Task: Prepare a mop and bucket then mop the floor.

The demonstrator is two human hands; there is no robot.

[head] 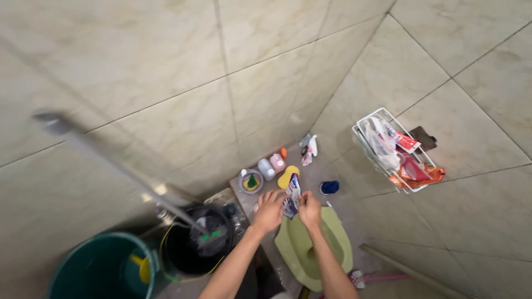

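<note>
Both my hands hold a small white and blue sachet (292, 195) between them, above the far end of a pale green squat toilet pan (332, 243). My left hand (270, 210) grips the packet's left side and my right hand (309, 209) grips its right side. Just beyond the hands, on a low ledge, stand several bottles and containers (271, 166), a yellow object (286, 178) and a small round dish (251, 181).
A white wire rack (377, 160) with packets hangs on the tiled wall at right. A black bucket (194, 243) and a green bucket (100, 268) stand at lower left, under a metal pipe (111, 160). A blue object (329, 187) lies near the pan.
</note>
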